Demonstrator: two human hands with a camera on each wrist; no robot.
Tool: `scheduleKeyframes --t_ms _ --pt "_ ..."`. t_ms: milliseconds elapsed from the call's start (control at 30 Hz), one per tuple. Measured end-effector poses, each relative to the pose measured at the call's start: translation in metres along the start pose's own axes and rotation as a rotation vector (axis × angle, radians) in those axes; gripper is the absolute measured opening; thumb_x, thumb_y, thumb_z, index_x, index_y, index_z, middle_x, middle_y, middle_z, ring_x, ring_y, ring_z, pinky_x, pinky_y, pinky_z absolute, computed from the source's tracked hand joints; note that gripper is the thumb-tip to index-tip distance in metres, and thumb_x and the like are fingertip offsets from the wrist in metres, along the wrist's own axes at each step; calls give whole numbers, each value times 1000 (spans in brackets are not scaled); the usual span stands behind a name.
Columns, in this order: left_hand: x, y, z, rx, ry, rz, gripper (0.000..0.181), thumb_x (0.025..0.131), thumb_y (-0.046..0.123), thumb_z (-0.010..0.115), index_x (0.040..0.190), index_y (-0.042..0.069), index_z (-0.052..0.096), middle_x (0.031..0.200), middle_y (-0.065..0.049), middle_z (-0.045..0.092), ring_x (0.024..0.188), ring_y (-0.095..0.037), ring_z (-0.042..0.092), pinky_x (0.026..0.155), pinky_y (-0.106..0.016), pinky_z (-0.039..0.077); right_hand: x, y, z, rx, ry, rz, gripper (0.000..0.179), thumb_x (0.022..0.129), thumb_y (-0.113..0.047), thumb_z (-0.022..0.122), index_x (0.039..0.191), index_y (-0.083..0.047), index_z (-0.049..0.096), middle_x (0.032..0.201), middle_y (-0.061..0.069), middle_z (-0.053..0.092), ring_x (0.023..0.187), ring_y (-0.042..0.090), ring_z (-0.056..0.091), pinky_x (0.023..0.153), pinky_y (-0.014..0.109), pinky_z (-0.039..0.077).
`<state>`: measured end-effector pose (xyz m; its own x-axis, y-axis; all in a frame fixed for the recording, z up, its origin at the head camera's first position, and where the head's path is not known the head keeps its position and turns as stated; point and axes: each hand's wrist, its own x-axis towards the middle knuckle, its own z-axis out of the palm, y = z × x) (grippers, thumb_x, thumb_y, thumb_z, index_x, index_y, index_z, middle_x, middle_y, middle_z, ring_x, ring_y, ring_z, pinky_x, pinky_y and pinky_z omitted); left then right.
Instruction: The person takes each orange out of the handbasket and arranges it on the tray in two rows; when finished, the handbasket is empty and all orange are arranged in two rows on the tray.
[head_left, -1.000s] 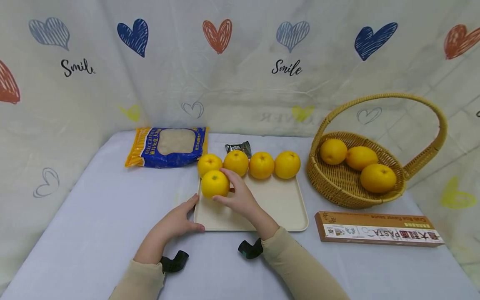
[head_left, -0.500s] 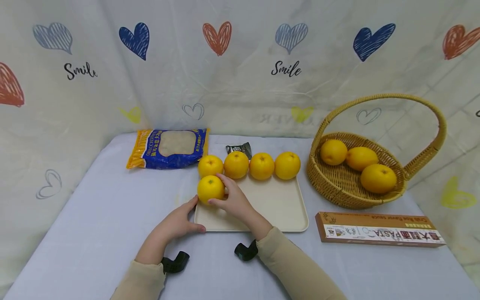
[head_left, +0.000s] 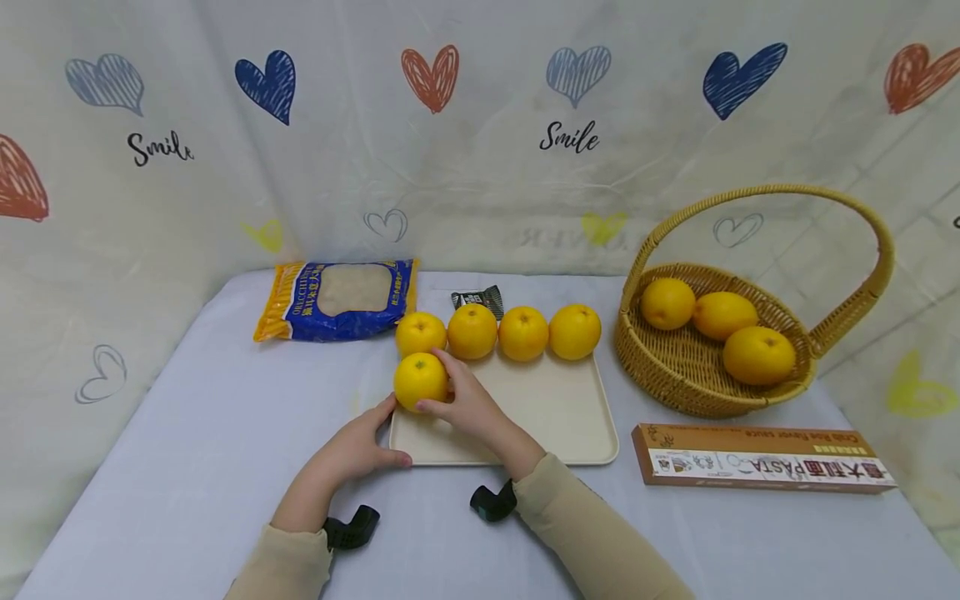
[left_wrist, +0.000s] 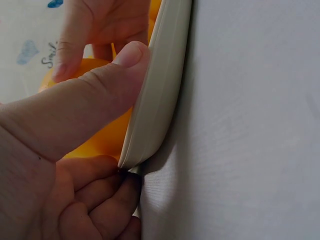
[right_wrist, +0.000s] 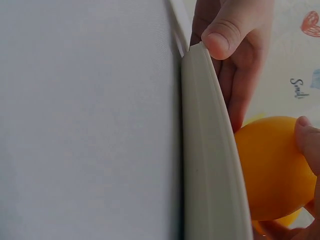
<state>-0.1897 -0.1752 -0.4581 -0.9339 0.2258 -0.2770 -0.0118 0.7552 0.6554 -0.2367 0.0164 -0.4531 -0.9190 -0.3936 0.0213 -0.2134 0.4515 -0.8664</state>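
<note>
In the head view my right hand [head_left: 476, 410] holds an orange [head_left: 418, 383] between thumb and fingers, at the left side of a cream tray [head_left: 540, 408]. My left hand [head_left: 352, 448] grips the tray's near left corner; the left wrist view has its thumb on the tray's rim [left_wrist: 162, 85] and fingers curled at the other side. Behind the held orange, several more oranges [head_left: 523, 333] stand in a row along the tray's far edge. The right wrist view shows the held orange [right_wrist: 277, 165] just inside the tray wall, its underside hidden.
A wicker basket [head_left: 637, 375] with a tall handle and three oranges stands at the right. In front of it lies a pasta box [head_left: 761, 458]. A blue and yellow pasta bag [head_left: 337, 300] is at the back left, a small dark packet [head_left: 480, 297] behind the row.
My right hand has brought the orange slightly left and nearer, to the tray's left side, and then stays almost still. My left hand keeps its place at the tray corner.
</note>
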Motion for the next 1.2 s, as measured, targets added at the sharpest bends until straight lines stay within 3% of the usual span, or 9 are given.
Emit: scheduleKeyframes --t_ms 200,533,800,967,1200 --pt "0 1 0 -13 1 7 100 66 40 78 146 18 21 147 -11 30 134 -35 29 106 -56 25 1 1 1 8 -9 21 81 78 -34 69 144 -22 24 135 12 36 111 20 46 95 32 46" --pt "0 0 1 -20 -5 7 100 67 39 78 146 17 21 148 -10 29 135 -34 27 107 -55 24 2 2 1 3 -28 65 81 80 -34 67 144 -11 23 142 11 33 119 24 45 102 37 40" --pt "1 0 0 -17 -4 22 100 67 38 78 146 17 21 149 -9 28 135 -33 27 108 -54 24 -3 -1 -11 49 -6 51 84 78 -33 70 144 -14 21 143 11 32 125 28 42 102 40 40" --pt "2 0 0 -22 -14 17 101 66 39 78 146 17 19 149 -9 26 136 -33 25 109 -53 22 -18 -13 -43 -36 85 -5 81 79 -30 70 144 -12 24 144 11 30 127 27 38 103 42 39" --pt "1 0 0 -38 -21 0 102 67 36 78 146 20 17 150 -7 23 137 -32 23 110 -52 20 -43 -20 -121 -131 295 -68 79 81 -24 68 143 -7 23 145 15 29 130 31 33 103 47 36"
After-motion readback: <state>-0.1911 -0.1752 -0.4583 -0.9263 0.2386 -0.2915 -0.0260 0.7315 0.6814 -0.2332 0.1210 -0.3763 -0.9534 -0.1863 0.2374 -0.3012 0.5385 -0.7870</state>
